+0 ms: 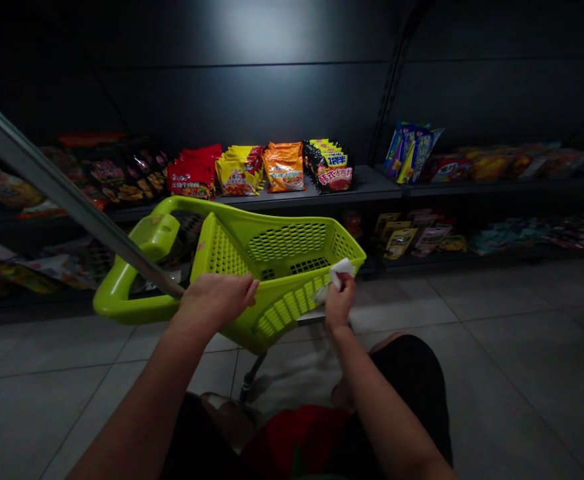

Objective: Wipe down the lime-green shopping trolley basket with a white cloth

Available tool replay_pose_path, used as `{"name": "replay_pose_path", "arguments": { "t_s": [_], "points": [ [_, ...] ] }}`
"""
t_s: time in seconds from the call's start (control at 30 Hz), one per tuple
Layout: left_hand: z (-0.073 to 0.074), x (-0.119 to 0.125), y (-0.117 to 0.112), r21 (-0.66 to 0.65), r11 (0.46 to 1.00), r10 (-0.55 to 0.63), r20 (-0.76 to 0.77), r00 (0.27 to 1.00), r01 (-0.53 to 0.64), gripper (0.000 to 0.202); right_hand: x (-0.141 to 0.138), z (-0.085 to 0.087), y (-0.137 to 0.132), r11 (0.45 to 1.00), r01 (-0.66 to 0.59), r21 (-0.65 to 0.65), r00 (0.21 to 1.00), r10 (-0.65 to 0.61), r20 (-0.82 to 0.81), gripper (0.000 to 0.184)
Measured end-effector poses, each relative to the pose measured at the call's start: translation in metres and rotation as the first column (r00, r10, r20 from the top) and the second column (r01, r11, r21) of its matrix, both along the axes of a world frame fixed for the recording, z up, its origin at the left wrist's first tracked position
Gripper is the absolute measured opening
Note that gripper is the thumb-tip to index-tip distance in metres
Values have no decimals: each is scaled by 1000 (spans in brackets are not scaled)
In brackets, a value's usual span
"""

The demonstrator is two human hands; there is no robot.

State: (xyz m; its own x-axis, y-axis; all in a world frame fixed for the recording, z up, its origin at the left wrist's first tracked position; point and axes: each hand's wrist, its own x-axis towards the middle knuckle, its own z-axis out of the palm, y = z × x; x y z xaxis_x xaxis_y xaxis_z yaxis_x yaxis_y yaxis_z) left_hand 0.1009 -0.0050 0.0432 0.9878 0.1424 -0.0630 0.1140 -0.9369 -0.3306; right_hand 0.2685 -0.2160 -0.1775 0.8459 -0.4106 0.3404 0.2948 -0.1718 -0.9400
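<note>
A lime-green plastic shopping basket (pixel 282 250) on wheels stands tilted in front of me on the tiled floor. My left hand (pixel 217 300) rests closed over its near rim, gripping the edge. My right hand (pixel 339 300) is closed on a small white cloth (pixel 339 272) and presses it against the basket's right outer wall near the corner. The basket's inside looks empty as far as it shows. My knees, in dark shorts, show at the bottom.
A low dark shelf (pixel 372 183) behind the basket carries rows of red, yellow and orange snack packets (pixel 242 170). More packets lie on the lower shelf (pixel 422 237). A grey metal bar (pixel 67 193) slants across the left. Grey tiled floor (pixel 497 347) spreads to the right.
</note>
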Motion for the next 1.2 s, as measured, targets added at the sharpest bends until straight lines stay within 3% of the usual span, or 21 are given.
{"name": "replay_pose_path", "arguments": {
  "t_s": [0.07,0.13,0.2,0.23,0.27,0.33,0.37,0.43,0.47,0.53,0.6,0.7,0.77,0.8,0.83,0.9,0.93,1.0,1.03,1.1,1.2],
  "points": [
    [3,5,1,-25,999,27,-50,998,-28,48,-41,-2,35,980,-197,3,980,196,38,29],
    [5,10,2,-38,998,50,-93,994,-54,48,-80,-3,62,853,-508,-120,851,519,87,28],
    [5,12,3,-34,997,63,-106,992,-67,50,-97,-4,67,716,-668,-203,715,693,88,27],
    [5,12,3,-29,997,64,-105,992,-68,51,-92,-5,60,719,-667,-194,719,690,84,27],
    [5,11,3,-22,998,59,-103,993,-62,51,-80,-6,48,779,-609,-150,778,624,76,25],
    [4,7,3,-15,999,29,-93,995,-31,49,-40,-7,14,942,-335,7,942,335,19,23],
    [3,5,4,-13,1000,12,-88,996,-13,48,-17,-7,-2,981,-169,95,984,173,-32,25],
    [2,3,4,-10,1000,-15,-77,997,14,46,17,-5,-22,972,51,230,990,-19,-140,30],
    [1,2,4,-9,1000,-24,-73,997,23,45,22,-4,-21,959,89,269,984,-42,-174,32],
    [0,3,4,-7,999,-33,-67,997,33,45,4,-5,1,954,8,298,982,48,-181,34],
    [0,5,4,2,999,-43,-54,998,43,46,-46,-11,44,931,-222,291,954,269,-133,32],
    [-2,7,4,17,999,-32,-40,999,32,47,-131,-28,105,728,-596,338,755,652,-71,24],
    [-2,6,4,17,1000,-4,-39,999,4,47,-154,-37,117,638,-675,370,659,747,-84,22],
    [-3,5,4,17,1000,10,-33,999,-9,47,-150,-40,111,654,-649,390,675,731,-103,23],
    [-3,4,4,17,1000,20,-24,1000,-20,49,-136,-40,98,708,-572,413,734,667,-127,25],
    [-3,2,4,11,1000,28,-4,1000,-28,51,-83,-33,58,834,-311,456,883,431,-186,31],
    [-3,2,4,7,1000,29,5,1000,-29,53,-52,-27,36,865,-146,481,934,281,-221,33],
    [-3,1,3,0,1000,23,5,1000,-23,53,-2,-15,3,836,71,544,959,93,-269,38],
    [-2,1,3,0,1000,17,4,1000,-17,53,11,-10,-5,811,111,574,956,70,-284,41],
    [-2,1,2,6,1000,6,1,1000,-6,52,4,-9,5,781,63,622,952,141,-273,44],
    [-3,2,2,12,1000,15,-2,1000,-15,52,-70,-25,60,741,-196,642,883,419,-213,44]
  ]
}}
